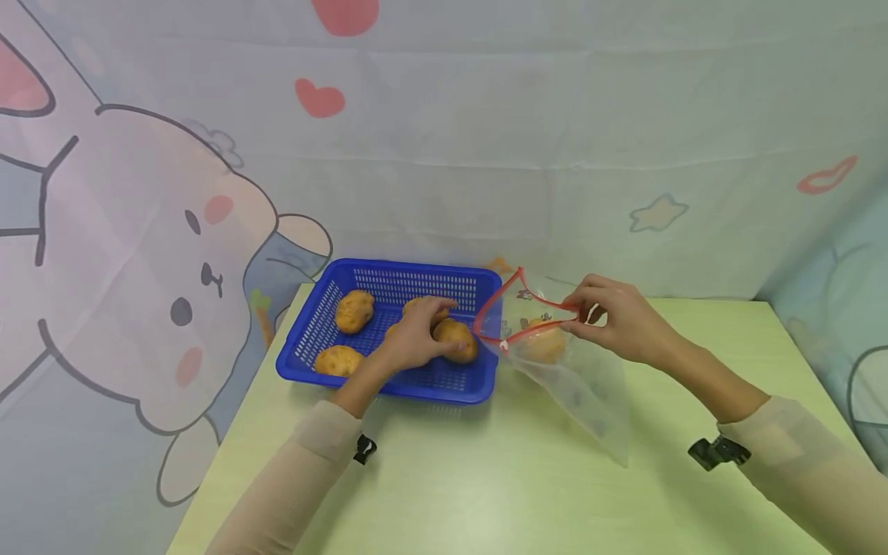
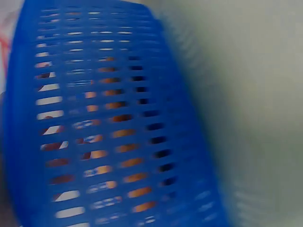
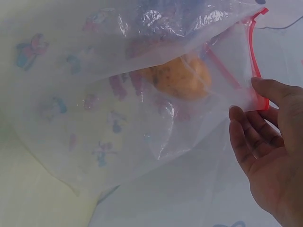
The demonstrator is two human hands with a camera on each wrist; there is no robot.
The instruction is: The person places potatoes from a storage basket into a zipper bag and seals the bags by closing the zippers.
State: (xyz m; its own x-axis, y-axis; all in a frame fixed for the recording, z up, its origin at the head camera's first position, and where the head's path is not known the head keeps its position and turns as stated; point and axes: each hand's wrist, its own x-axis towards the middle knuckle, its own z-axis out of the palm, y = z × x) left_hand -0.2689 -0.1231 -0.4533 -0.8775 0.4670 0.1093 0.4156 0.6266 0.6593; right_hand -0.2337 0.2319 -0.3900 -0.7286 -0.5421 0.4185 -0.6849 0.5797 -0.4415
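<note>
In the head view my left hand (image 1: 415,336) reaches over the blue plastic basket (image 1: 388,391), its thumb and fingers spread around a potato (image 1: 455,341) at the basket's right end. The thumb overlaps that potato's front, and the fingertips extend past its far side. My right hand (image 1: 613,320) pinches the red-edged mouth of a clear zip bag (image 1: 576,412) between thumb and fingers. The mouth gapes toward the basket. Through the film shows a single potato (image 3: 179,78), sitting high in the bag near the opening. The left wrist view catches only the basket's slotted wall (image 2: 109,113), blurred.
More potatoes lie in the basket, one at the back left (image 1: 354,311) and one at the front left (image 1: 338,360), others partly behind my left hand. The basket stands on a pale green table (image 1: 444,478). Behind it hangs a printed cloth (image 1: 486,116).
</note>
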